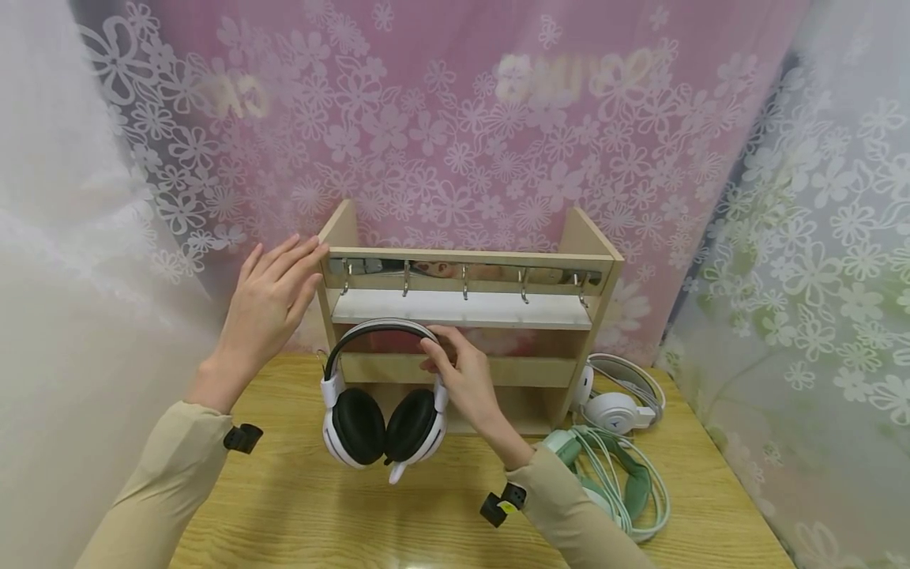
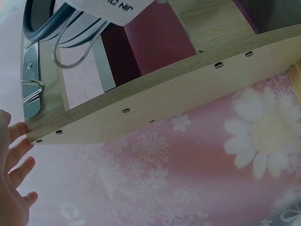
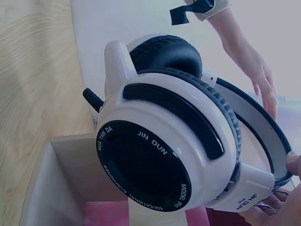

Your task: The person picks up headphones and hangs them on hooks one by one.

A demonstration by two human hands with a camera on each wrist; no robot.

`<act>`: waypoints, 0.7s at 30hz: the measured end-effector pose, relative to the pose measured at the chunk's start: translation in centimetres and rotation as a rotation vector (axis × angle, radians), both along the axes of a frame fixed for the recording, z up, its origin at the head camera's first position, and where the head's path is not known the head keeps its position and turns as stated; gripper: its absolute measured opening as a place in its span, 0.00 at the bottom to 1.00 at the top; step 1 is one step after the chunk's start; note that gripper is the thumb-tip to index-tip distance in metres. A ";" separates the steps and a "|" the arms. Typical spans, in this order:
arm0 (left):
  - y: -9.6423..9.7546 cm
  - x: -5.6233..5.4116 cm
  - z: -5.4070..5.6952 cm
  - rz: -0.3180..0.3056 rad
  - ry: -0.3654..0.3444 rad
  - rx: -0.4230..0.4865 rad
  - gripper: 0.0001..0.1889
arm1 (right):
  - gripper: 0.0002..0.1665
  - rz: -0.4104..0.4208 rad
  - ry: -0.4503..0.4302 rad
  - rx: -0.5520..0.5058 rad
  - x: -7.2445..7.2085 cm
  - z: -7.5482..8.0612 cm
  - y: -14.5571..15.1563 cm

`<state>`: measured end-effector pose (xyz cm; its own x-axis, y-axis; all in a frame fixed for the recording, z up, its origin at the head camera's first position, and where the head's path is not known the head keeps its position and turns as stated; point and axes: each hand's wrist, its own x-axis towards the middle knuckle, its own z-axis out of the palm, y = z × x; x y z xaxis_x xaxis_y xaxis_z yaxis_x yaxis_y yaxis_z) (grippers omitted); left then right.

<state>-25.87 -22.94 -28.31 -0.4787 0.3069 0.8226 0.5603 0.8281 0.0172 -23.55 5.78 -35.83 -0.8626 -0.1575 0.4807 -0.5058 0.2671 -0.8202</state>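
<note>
White headphones with black ear pads (image 1: 359,427) hang upright in front of a wooden rack (image 1: 455,371), earcups down. My right hand (image 1: 465,379) pinches their headband on its right side, between thumb and fingers. In the right wrist view the printed earcup (image 3: 146,165) fills the middle, with a short microphone boom (image 3: 93,99) beside it. The left hand (image 1: 266,304) rests its straight fingertips against the rack's upper left corner; the left wrist view shows those fingers (image 2: 21,153) touching the side panel (image 2: 155,103). A row of metal hooks (image 1: 465,283) runs along the rack's top bar.
To the right of the rack lie other white headphones (image 1: 614,411). Nearer on the wooden table (image 1: 284,506) are green headphones (image 1: 636,490) with a coiled cable. Flowered curtains (image 1: 455,142) surround the table at the back and sides.
</note>
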 end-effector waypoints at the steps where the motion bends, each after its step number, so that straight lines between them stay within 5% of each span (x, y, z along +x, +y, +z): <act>1: 0.0 0.0 0.0 0.001 -0.002 -0.001 0.23 | 0.20 -0.006 -0.001 0.004 0.0 0.1 -0.1; 21: 0.0 0.4 0.5 0.021 -0.047 -0.019 0.24 | 0.19 0.026 0.008 -0.103 -0.6 2.1 -2.5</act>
